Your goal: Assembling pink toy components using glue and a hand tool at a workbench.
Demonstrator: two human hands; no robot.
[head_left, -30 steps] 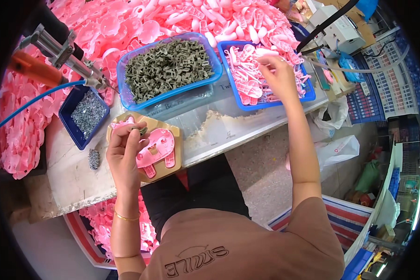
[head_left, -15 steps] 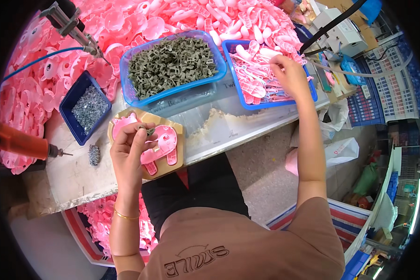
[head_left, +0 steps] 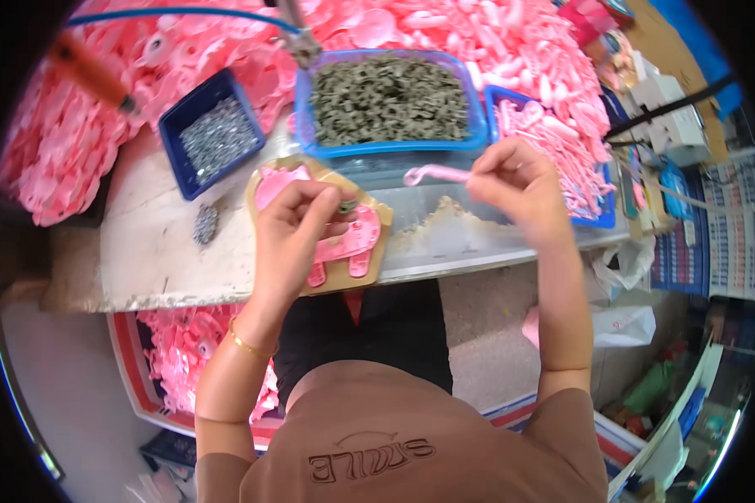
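Observation:
My left hand (head_left: pixel 298 220) is closed in a pinch on a small grey-green plastic part (head_left: pixel 349 205). It hovers over a pink animal-shaped plastic shell (head_left: pixel 356 241), which lies in a tan holding block (head_left: pixel 383 230) at the table edge. Between the fingertips of my right hand (head_left: pixel 524 189) is a thin pink plastic stick (head_left: pixel 434 173) with a ringed end pointing left. This hand is in the air, just left of a blue tray (head_left: pixel 606 220) of similar pink pieces. Fingers partly cover the shell.
A clear blue-rimmed bin (head_left: pixel 394 152) full of grey-green parts stands behind the block. To the left are a dark blue tray (head_left: pixel 175 159) of screws and a screw-covered lump (head_left: pixel 205 225). An orange power screwdriver (head_left: pixel 92 74) hangs above. Pink shells (head_left: pixel 59 159) heap behind.
My right hand has come left out of the blue tray with the pink stick in its fingers. My left hand still pinches the grey-green part over the shell. The view has shifted.

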